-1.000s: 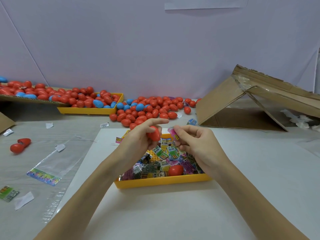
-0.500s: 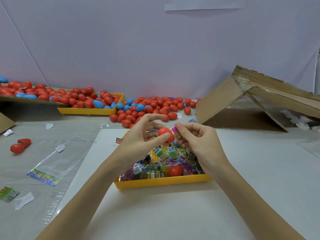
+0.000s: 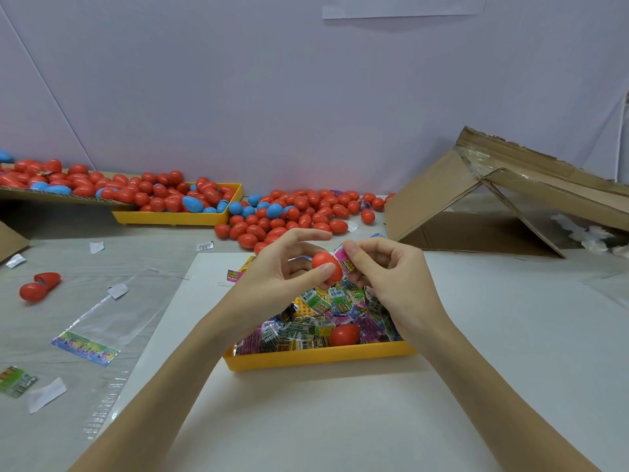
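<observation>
My left hand (image 3: 282, 267) pinches a red plastic egg half (image 3: 326, 264) between thumb and fingers, above a yellow tray (image 3: 320, 360). Right against it, my right hand (image 3: 388, 274) pinches a small pink packet (image 3: 343, 258) at the egg half's opening. The tray holds many small colourful packets (image 3: 306, 330) and another red egg piece (image 3: 344, 334). Both hands hover over the tray's far part.
A heap of red and blue eggs (image 3: 292, 212) lies behind the tray. A second yellow tray (image 3: 177, 217) with eggs stands at back left. An open cardboard box (image 3: 493, 206) lies on its side at right. An opened red egg (image 3: 39, 286), plastic bags and paper scraps lie at left.
Both hands rose slightly over the tray. My left hand turned the red egg half toward the pink packet, and the two now meet.
</observation>
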Demonstrator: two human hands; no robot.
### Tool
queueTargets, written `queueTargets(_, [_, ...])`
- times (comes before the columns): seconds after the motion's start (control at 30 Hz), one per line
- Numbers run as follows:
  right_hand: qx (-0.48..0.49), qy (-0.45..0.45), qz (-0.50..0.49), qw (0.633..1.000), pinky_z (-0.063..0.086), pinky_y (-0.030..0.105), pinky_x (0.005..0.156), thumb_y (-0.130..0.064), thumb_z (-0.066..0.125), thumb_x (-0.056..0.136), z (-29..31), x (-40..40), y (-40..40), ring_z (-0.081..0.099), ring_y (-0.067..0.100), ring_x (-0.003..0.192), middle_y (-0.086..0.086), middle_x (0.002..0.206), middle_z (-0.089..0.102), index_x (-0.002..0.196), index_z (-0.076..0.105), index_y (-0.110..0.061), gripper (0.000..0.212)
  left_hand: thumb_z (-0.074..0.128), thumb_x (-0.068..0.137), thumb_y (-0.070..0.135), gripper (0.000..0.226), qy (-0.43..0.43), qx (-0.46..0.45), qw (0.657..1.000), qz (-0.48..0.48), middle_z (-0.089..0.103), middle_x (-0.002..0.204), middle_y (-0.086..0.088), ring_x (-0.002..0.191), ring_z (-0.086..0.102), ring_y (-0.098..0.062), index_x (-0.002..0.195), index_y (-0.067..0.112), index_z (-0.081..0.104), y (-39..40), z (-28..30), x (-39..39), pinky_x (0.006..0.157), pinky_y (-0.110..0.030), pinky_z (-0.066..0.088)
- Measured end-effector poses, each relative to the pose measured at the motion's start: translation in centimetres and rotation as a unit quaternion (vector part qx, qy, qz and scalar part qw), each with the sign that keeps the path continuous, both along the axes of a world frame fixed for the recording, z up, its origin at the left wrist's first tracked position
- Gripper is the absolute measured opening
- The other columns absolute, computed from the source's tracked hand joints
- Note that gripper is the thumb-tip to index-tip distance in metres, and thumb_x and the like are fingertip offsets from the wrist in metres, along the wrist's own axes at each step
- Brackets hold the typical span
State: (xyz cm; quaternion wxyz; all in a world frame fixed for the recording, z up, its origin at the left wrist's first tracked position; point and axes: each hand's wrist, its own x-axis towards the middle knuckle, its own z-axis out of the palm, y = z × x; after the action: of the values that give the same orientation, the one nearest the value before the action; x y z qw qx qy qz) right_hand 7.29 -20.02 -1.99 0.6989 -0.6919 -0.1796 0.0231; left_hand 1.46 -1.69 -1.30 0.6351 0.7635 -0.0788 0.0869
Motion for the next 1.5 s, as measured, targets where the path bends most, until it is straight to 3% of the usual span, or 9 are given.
queueTargets(0.27, [-0.006, -0.004, 0.019, 1.0, 0.053, 0.014, 0.062, -0.029, 0.073, 0.094, -0.12, 0.17, -0.08, 0.067, 0.005, 0.064, -0.002, 0.075, 0.077, 0.095, 0.079, -0.014, 0.016, 0.073, 0.093, 0.024, 0.037, -0.002, 0.001, 1.0, -0.003, 0.073, 0.114, 0.002, 0.098, 0.075, -0.022, 0.129, 0.022, 0.065, 0.21, -0.15, 0.08, 0.087, -0.031, 0.061])
queueTargets(0.53, [-0.01, -0.021, 0.037, 0.999, 0.053, 0.016, 0.063, -0.025, 0.074, 0.093, -0.03, 0.26, -0.22, 0.068, 0.005, 0.066, -0.003, 0.075, 0.076, 0.097, 0.079, -0.013, 0.013, 0.072, 0.093, 0.026, 0.027, -0.004, 0.004, 1.0, 0.008, 0.076, 0.104, -0.002, 0.094, 0.076, -0.02, 0.118, 0.017, 0.071, 0.32, -0.12, 0.22, 0.083, -0.024, 0.059])
queueTargets(0.73, [-0.051, -0.046, 0.044, 0.997, 0.059, 0.021, 0.074, -0.023, 0.078, 0.091, -0.04, 0.21, -0.2, 0.075, 0.011, 0.084, -0.002, 0.09, 0.079, 0.105, 0.078, -0.016, 0.016, 0.072, 0.095, 0.021, 0.021, -0.014, 0.003, 0.999, 0.042, 0.076, 0.106, -0.001, 0.095, 0.075, -0.018, 0.116, 0.018, 0.072, 0.44, -0.26, 0.32, 0.084, -0.025, 0.059])
queueTargets(1.03, [-0.059, -0.034, 0.036, 0.997, 0.058, 0.017, 0.075, -0.02, 0.082, 0.087, -0.38, 0.28, -0.22, 0.075, 0.007, 0.085, -0.008, 0.087, 0.079, 0.098, 0.078, -0.019, 0.013, 0.074, 0.094, 0.016, 0.022, -0.065, 0.069, 0.994, 0.053, 0.075, 0.103, 0.003, 0.097, 0.073, -0.017, 0.116, 0.019, 0.071, 0.23, -0.4, 0.27, 0.087, -0.03, 0.061])
queueTargets(1.23, [-0.089, -0.039, 0.04, 0.994, 0.055, 0.016, 0.072, -0.022, 0.078, 0.091, -0.08, 0.32, -0.36, 0.072, 0.004, 0.078, -0.004, 0.084, 0.078, 0.098, 0.079, -0.015, 0.01, 0.074, 0.094, 0.01, 0.026, -0.172, 0.187, 0.965, 0.064, 0.067, 0.113, 0.001, 0.101, 0.069, -0.02, 0.119, 0.012, 0.07, 0.05, -0.57, 0.37, 0.086, -0.035, 0.061])
queueTargets(1.37, [-0.148, -0.11, -0.002, 0.983, 0.055, 0.014, 0.074, -0.023, 0.077, 0.092, 0.16, 0.35, -0.45, 0.07, 0.002, 0.081, -0.01, 0.082, 0.075, 0.093, 0.077, -0.023, 0.001, 0.074, 0.092, 0.011, 0.026, -0.242, 0.258, 0.931, 0.092, 0.064, 0.114, 0.004, 0.104, 0.066, -0.015, 0.118, 0.012, 0.071, 0.04, -0.6, 0.47, 0.088, -0.027, 0.059])
queueTargets(1.5, [-0.205, -0.244, -0.051, 0.947, 0.052, 0.013, 0.074, -0.02, 0.077, 0.092, 0.05, 0.22, -0.31, 0.065, 0.001, 0.086, -0.015, 0.085, 0.07, 0.094, 0.074, -0.025, 0.006, 0.075, 0.093, 0.013, 0.026, -0.262, 0.273, 0.919, 0.105, 0.064, 0.115, 0.003, 0.105, 0.065, -0.013, 0.118, 0.011, 0.071, -0.06, -0.68, 0.54, 0.088, -0.025, 0.058])
